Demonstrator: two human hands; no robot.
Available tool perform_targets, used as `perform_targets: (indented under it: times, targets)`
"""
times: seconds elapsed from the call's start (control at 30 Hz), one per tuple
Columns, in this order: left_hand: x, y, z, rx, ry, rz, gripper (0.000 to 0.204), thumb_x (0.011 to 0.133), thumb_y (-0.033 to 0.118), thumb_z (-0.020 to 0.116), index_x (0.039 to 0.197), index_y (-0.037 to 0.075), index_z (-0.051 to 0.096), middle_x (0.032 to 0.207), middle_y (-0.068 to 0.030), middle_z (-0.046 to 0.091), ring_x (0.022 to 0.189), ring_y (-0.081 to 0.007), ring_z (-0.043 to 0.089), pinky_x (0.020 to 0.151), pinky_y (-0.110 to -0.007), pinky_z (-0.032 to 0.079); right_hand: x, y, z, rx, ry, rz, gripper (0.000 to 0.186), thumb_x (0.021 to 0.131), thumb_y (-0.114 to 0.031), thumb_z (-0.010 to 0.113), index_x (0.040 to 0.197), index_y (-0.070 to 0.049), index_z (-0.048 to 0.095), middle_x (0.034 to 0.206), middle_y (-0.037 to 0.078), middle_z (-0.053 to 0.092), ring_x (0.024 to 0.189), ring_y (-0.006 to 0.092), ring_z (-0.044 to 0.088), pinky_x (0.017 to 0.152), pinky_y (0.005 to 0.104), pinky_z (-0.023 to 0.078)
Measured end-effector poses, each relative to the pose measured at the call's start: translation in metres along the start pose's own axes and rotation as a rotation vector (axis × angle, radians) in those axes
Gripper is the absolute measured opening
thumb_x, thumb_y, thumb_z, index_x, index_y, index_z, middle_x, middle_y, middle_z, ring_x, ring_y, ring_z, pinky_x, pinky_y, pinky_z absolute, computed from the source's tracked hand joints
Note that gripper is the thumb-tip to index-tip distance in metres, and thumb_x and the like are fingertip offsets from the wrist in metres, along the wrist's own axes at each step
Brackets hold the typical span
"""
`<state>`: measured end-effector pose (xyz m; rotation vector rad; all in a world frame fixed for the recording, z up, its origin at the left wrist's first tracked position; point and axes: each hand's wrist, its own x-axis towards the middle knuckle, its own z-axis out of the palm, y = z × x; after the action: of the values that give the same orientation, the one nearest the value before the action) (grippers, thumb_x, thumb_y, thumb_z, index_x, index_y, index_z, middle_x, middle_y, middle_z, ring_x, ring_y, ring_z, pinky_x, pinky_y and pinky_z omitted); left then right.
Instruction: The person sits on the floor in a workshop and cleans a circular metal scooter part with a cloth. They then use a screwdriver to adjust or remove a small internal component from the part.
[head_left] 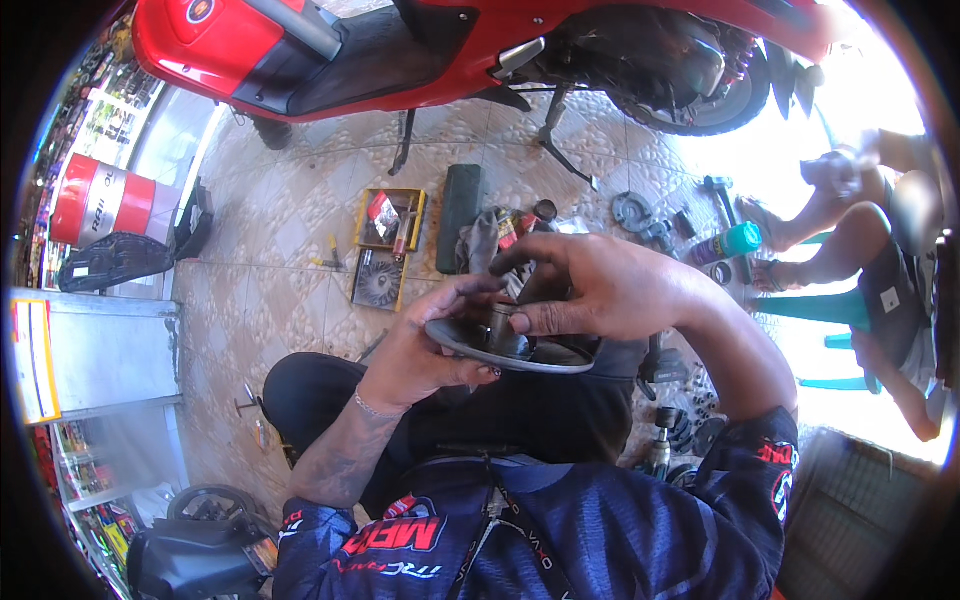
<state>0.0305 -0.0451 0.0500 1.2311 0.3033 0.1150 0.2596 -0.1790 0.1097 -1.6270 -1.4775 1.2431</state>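
Held above my lap is a round, dark metal pulley-like disc [500, 357] with a short cylindrical hub [505, 335] standing up from its middle. My left hand [425, 345] cradles the disc from its left side, with the thumb under the rim and the fingers at the far edge. My right hand [615, 290] reaches over from the right. Its thumb presses against the hub and its fingers curl over the far side. Whatever lies beneath the right fingers is partly hidden.
A red scooter [450, 90] stands across the far side on its stand. Beyond my hands lie a yellow parts box [365, 218], a dark green case [461, 210] and a teal-capped can [738, 240]. Another person [855, 230] sits at right. A red-white drum [105, 200] stands left.
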Motion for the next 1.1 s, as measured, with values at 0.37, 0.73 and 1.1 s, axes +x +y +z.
perform_targets:
  times: [0.37,0.73,1.1]
  targets:
    - [-0.006,0.003,-0.012,-0.203,0.122,0.278,0.101,0.072,0.007,0.093,0.155,0.008,0.035,0.148,-0.0094,0.048,0.135,-0.0222,0.051,0.112,-0.042,0.047,0.035,-0.027,0.006,0.295,0.162,-0.033,0.053,0.085,-0.016,0.080,0.132,0.000,0.061,0.101,0.008,0.073,0.091,0.0132,0.069,0.081,0.0285,0.054]
    - [0.021,0.061,-0.062,-0.149,0.308,0.549,0.109,0.080,0.075,0.072,0.158,0.011,0.030,0.155,-0.0080,0.044,0.137,-0.0261,0.050,0.115,-0.054,0.043,0.140,-0.082,0.015,0.633,0.630,-0.505,0.047,0.077,-0.022,0.084,0.110,0.006,0.067,0.092,0.014,0.073,0.084,0.0182,0.072,0.079,0.0307,0.059]
    - [0.038,0.055,-0.106,-0.442,0.270,0.589,0.066,0.098,0.041,0.059,0.151,0.005,0.043,0.148,-0.0150,0.052,0.137,-0.0303,0.052,0.117,-0.054,0.042,0.205,-0.025,-0.063,0.153,0.066,-0.376,0.048,0.093,-0.037,0.079,0.122,-0.001,0.068,0.097,0.005,0.073,0.085,0.0107,0.068,0.074,0.0282,0.055]
